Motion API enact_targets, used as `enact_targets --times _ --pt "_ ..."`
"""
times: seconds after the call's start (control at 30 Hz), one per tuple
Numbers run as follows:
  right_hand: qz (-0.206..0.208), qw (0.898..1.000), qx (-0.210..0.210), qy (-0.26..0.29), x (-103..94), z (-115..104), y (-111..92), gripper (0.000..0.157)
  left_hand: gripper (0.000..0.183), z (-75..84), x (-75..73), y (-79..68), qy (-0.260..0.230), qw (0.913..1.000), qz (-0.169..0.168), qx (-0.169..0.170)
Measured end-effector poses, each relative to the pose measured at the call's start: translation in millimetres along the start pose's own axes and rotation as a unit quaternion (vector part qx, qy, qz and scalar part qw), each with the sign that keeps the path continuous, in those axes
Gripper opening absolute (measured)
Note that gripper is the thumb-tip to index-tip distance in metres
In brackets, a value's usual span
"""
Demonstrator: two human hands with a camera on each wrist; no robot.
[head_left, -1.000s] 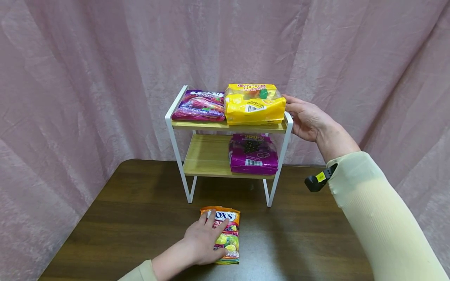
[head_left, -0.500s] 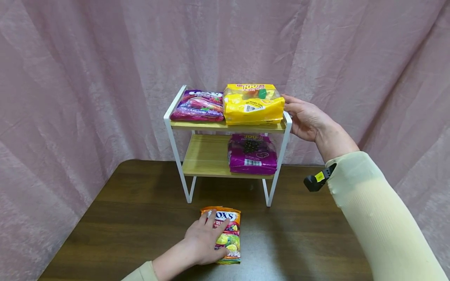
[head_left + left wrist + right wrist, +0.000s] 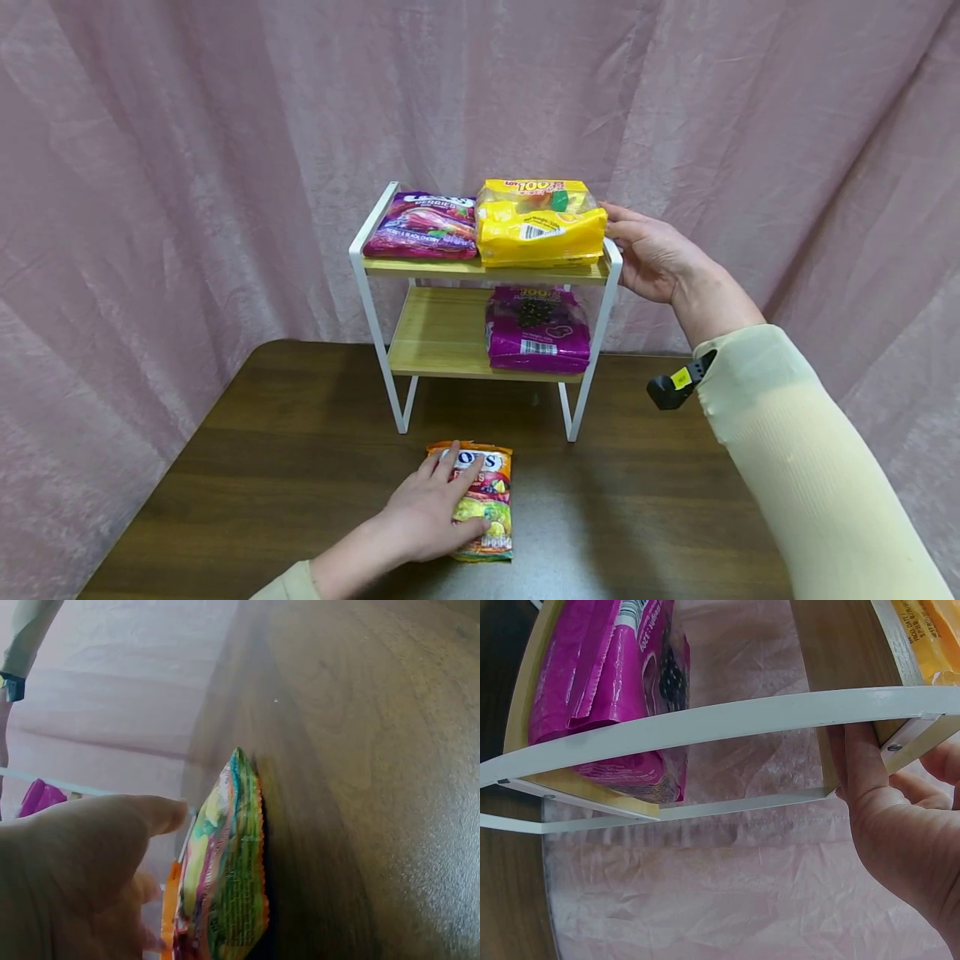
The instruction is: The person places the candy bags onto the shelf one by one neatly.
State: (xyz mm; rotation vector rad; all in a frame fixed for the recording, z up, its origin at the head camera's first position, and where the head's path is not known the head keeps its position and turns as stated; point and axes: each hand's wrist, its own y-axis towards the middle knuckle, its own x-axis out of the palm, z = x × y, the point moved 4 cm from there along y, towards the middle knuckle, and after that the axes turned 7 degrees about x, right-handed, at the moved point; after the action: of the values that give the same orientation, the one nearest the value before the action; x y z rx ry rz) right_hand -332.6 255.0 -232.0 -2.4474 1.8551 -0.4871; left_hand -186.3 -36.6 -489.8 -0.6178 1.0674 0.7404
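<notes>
My left hand point(image 3: 423, 510) rests with spread fingers on an orange bag of fruit candy point(image 3: 492, 504), which lies flat on the table in front of the rack. The left wrist view shows the candy bag's green end point(image 3: 240, 892) with the thumb just beside it. At the right end of a two-tier shelf rack point(image 3: 438, 329), my right hand point(image 3: 662, 262) grips the upper board. In the right wrist view, fingers point(image 3: 866, 761) reach under that board and others lie above it, near a yellow bag of jelly point(image 3: 540, 237). The far fingertips are hidden.
A purple berry candy bag point(image 3: 423, 229) lies on the upper tier, left of the yellow bag. On the lower tier, a purple jelly bag point(image 3: 540, 337) stands at the right. White metal legs point(image 3: 378, 333) carry the rack on the brown table point(image 3: 300, 467). Behind hangs a pink curtain point(image 3: 262, 167).
My left hand has slid slightly left on the orange candy bag, so more of its print shows. The right hand stays at the rack's end. The bags on the rack keep their places.
</notes>
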Motion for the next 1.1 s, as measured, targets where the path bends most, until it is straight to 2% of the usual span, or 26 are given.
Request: enact_targets --times 0.13,0.23,0.3,0.37,0.43,0.53,0.63,0.73,0.83,0.9,0.93,1.0,1.1 --pt "-0.002 1.000 0.000 0.001 0.6 0.4 0.6 0.066 0.083 -6.3 -6.3 -3.9 -0.071 0.9974 0.006 -0.003" --pt "-0.002 1.000 0.000 0.002 0.8 0.7 0.8 0.067 0.080 -13.7 -12.7 -7.1 -0.158 0.9874 0.010 -0.009" --pt "-0.002 1.000 0.000 0.003 0.7 0.7 0.9 0.067 0.078 -18.9 -17.9 -9.3 -0.229 0.9732 0.016 -0.017" --pt "-0.002 1.000 -0.001 0.002 0.6 0.7 1.0 0.066 0.076 -23.3 -24.1 -11.9 -0.309 0.9507 0.021 -0.024" --pt "-0.002 1.000 -0.001 0.002 0.5 0.6 1.1 0.066 0.077 -28.1 -29.4 -14.5 -0.393 0.9184 0.022 -0.041" --pt "-0.001 1.000 -0.001 0.000 0.2 0.4 1.0 0.067 0.079 -35.9 -35.8 -21.6 -0.511 0.8554 0.025 -0.082" --pt "0.001 1.000 0.000 0.000 -0.2 0.5 0.8 0.067 0.088 -45.8 -39.0 -29.9 -0.597 0.7927 0.019 -0.120" --pt "0.003 1.000 0.000 0.000 -0.3 0.6 0.6 0.067 0.092 -54.6 -41.1 -37.2 -0.662 0.7383 -0.011 -0.127" --pt "0.004 1.000 -0.001 -0.002 -0.4 0.5 0.4 0.067 0.094 -60.7 -42.5 -43.1 -0.719 0.6828 -0.055 -0.119" --pt "0.004 1.000 -0.001 -0.003 -0.5 0.3 0.0 0.068 0.096 -63.5 -43.5 -45.8 -0.748 0.6489 -0.078 -0.114" --pt "0.004 1.000 -0.001 -0.004 -0.6 0.2 -0.2 0.068 0.098 -64.5 -43.8 -46.9 -0.761 0.6330 -0.088 -0.111" --pt "0.003 1.000 -0.001 -0.005 -0.7 0.1 -0.6 0.068 0.099 -66.3 -43.7 -48.3 -0.780 0.6080 -0.101 -0.109" --pt "0.002 1.000 0.000 -0.002 -0.5 0.3 -1.3 0.068 0.100 -68.2 -42.6 -49.0 -0.795 0.5860 -0.110 -0.108"
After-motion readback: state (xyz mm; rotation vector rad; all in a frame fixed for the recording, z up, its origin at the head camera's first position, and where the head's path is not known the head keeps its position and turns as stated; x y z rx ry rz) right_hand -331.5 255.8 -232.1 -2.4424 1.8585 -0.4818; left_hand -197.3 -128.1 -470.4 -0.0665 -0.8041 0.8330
